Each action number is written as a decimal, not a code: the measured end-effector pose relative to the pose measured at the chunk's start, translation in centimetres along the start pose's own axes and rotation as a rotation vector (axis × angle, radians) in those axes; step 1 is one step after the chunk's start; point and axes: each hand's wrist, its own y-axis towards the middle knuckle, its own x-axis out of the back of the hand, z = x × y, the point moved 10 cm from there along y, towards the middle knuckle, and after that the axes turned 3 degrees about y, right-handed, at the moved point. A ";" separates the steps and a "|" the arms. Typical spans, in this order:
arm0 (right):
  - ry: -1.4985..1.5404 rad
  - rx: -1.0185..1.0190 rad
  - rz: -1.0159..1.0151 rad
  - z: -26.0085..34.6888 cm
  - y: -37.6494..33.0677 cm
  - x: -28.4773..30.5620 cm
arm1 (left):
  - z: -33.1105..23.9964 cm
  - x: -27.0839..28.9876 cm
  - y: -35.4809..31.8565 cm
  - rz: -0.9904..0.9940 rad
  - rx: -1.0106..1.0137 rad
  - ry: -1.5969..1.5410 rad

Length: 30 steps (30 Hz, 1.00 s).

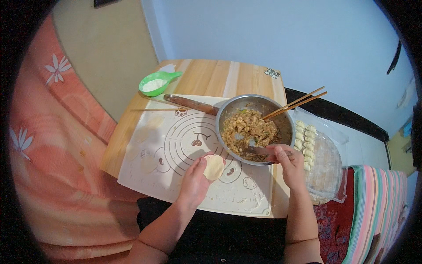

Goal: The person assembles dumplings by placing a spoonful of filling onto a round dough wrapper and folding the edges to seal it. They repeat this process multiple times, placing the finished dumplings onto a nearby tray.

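A round, pale dumpling wrapper (213,167) rests on the fingers of my left hand (195,179), with the thumb along its edge. My right hand (288,163) grips a flat metal utensil (260,150) at the near right rim of a steel bowl (225,148). Its far end reaches into the brown minced filling (248,125); the exact kind of utensil is unclear. Wooden chopsticks (296,104) stand in the filling and lean over the far right rim. Under the bowl and my left hand lies a white kneading mat (145,165) printed with circles.
A wooden rolling pin (191,104) lies against the bowl's left side. Behind it, a green scoop (151,91) holds white flour, and a thin stick (154,109) lies nearby. Shaped dumplings (304,143) sit in rows on a clear plastic tray (325,176) to the right of the wooden table (220,72).
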 end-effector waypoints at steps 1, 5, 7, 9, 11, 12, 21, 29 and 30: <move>0.026 -0.029 -0.025 -0.5 0.1 0.5 | 0.1 0.1 0.0 0.015 0.003 -0.015; 0.128 -0.127 -0.086 -1.6 0.4 2.1 | 0.3 0.0 0.1 0.060 0.002 -0.057; 0.167 -0.167 -0.113 -1.8 0.5 2.4 | 0.3 -0.1 0.0 0.075 0.008 -0.076; 0.195 -0.200 -0.153 -2.2 0.5 2.8 | 0.3 -0.5 -0.1 0.094 0.021 -0.101; 0.256 -0.232 -0.144 -2.7 0.7 3.1 | 0.1 -0.9 -0.5 0.102 0.012 -0.116; 0.287 -0.248 -0.142 -2.9 0.8 3.3 | 0.0 -1.1 -0.7 0.108 0.009 -0.122; 0.490 -0.239 -0.250 -3.6 1.2 6.0 | -1.8 -3.5 -2.5 0.126 -0.027 -0.127; 0.633 -0.152 -0.333 -3.8 1.4 7.6 | -5.1 -6.9 -1.2 0.196 -0.073 -0.158; 0.650 -0.164 -0.344 -4.2 1.4 7.8 | -5.3 -7.0 -0.9 0.192 -0.079 -0.157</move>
